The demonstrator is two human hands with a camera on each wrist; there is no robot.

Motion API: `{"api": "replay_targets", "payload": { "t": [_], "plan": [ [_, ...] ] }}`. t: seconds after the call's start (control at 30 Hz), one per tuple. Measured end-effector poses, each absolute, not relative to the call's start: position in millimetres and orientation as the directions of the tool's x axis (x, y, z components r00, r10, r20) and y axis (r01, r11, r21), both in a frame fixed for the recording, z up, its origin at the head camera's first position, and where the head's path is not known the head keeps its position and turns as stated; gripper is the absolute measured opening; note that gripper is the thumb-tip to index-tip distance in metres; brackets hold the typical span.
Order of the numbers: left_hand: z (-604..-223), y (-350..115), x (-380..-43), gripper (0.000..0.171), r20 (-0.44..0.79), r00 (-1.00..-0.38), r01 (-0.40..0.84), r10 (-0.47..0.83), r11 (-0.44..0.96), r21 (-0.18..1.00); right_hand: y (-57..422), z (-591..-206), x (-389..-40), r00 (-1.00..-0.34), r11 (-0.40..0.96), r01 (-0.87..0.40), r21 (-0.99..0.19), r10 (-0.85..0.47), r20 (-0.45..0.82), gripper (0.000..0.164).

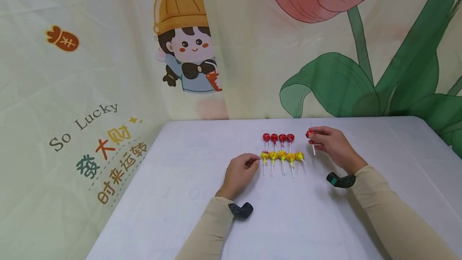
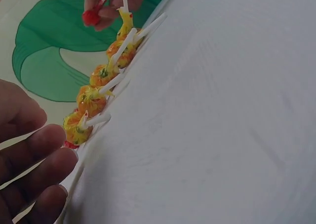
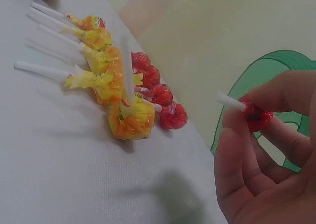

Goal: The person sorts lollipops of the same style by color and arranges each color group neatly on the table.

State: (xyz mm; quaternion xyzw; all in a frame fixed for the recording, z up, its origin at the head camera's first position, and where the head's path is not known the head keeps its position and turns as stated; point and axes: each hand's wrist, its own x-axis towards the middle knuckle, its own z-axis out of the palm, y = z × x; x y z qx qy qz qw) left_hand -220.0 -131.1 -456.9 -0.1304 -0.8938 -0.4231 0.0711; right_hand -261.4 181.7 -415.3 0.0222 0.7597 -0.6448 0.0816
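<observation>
In the head view my right hand [image 1: 333,145] pinches a red-wrapped lollipop [image 1: 309,134] by its head between thumb and fingers, raised off the table with its white stick pointing down. My left hand [image 1: 240,173], loosely bent, holds nothing beside the left end of a row of several yellow lollipops [image 1: 282,155]. Its fingertips are very near the leftmost yellow lollipop [image 2: 76,128]; whether they touch it I cannot tell. Behind the yellow row lie several red lollipops [image 1: 282,138], sticks toward me. The rightmost yellow lollipop [image 3: 131,120] has its stick tilted.
A white-covered table [image 1: 173,171] carries both rows. Its back edge meets a printed cloth backdrop [image 1: 249,51] with a cartoon child and a large flower. Dark wrist cameras [image 1: 241,210] sit on both wrists.
</observation>
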Motion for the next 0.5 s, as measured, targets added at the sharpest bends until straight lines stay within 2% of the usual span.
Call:
{"api": "replay_targets", "payload": {
  "t": [0.5],
  "plan": [
    [-453.3, -133.0, -216.8, 0.019, 0.249, -0.951, 0.307, 0.182, 0.635, 0.709, 174.6, -433.5, -293.0, -0.971, 0.196, 0.224, -0.955, -0.033, -0.235, 0.058]
  ]
}}
